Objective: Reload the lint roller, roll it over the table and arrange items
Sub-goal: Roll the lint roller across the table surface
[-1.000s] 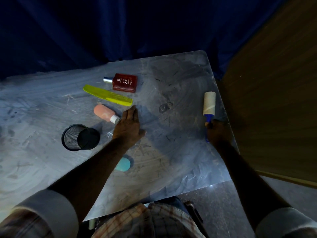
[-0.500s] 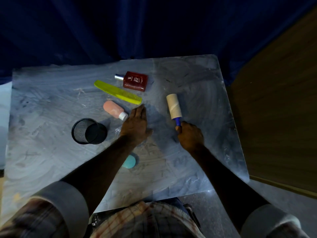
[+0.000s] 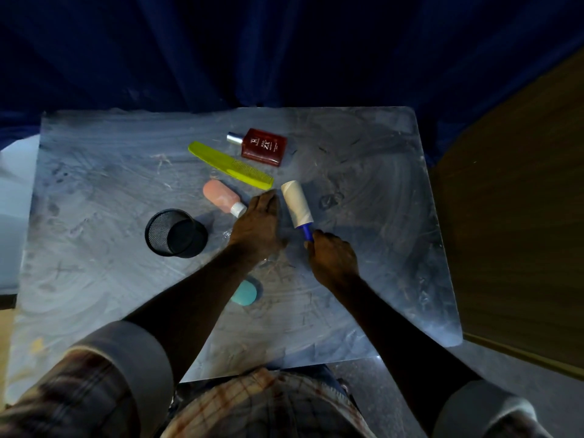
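Observation:
The lint roller [image 3: 297,204] lies with its white roll on the grey table [image 3: 379,191], blue handle gripped by my right hand [image 3: 333,257]. My left hand [image 3: 257,227] rests flat on the table just left of the roll, fingers together, holding nothing. A yellow comb [image 3: 229,164], a red perfume bottle [image 3: 262,147] and a pink bottle [image 3: 222,197] with a white cap lie beyond my left hand. A black mesh cup [image 3: 175,232] stands to the left. A teal oval object [image 3: 245,294] shows partly under my left forearm.
A dark blue curtain [image 3: 284,49] hangs behind the table. A brown wooden surface [image 3: 518,216] borders the table's right edge. The table's right half is scuffed and bare of items. A small clear scrap [image 3: 228,235] lies near my left wrist.
My right hand has carried the lint roller from the table's right edge leftward to the middle, beside my left hand. My left hand has stayed in place.

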Tool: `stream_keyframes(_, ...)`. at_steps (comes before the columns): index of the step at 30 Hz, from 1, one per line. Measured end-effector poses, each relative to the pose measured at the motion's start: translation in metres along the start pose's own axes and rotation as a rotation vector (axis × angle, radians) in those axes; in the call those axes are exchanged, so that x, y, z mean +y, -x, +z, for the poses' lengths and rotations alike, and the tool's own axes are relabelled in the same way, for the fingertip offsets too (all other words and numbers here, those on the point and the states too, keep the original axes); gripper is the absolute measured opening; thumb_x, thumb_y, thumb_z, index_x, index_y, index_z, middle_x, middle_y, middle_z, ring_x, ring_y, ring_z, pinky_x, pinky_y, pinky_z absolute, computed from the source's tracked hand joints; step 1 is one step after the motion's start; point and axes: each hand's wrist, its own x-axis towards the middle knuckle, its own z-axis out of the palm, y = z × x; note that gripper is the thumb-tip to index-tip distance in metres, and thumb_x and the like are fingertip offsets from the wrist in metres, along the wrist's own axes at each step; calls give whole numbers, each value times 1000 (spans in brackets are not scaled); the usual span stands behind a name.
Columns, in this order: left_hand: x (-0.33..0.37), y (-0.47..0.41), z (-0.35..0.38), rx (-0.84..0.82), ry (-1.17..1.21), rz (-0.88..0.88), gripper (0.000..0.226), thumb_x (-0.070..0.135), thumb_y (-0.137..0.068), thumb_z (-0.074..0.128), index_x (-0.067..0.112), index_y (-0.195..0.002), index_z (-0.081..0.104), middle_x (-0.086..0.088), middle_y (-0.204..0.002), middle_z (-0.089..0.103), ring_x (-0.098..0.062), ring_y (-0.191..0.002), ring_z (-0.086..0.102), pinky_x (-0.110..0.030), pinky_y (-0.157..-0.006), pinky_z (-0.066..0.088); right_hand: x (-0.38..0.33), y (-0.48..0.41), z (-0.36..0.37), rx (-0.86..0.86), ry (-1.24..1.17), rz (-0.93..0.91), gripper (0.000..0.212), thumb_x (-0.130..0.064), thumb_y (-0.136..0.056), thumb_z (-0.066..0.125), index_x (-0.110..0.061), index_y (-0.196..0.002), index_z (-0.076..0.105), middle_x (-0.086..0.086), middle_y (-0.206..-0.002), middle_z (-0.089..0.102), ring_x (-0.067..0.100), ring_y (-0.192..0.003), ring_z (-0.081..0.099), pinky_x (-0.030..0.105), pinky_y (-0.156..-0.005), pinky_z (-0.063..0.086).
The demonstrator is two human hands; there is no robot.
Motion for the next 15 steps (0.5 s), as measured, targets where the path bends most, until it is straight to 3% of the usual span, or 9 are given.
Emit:
stream_keyframes(5,1,1,-1,-12,23,-10,114,41,-74,89,-1,-160,28,-17,-168,28,-33,-156,28,-42,-128,30,4,-2,-1,-10,-62,29,31,-36,-104,45,-13,-118,60,13,-113,71,32,-108,67,40,-92,48)
stream_keyframes(15,-3,0,5,33,62,0,106,34,-72,88,2,-158,36,-14,-164,34,-36,-150,36,-42,-119,40,73,-13,-17,40,-167,305,35,-34,-105,44,-7,-114,64,19,-118,71,38,-113,65,42,-96,49)
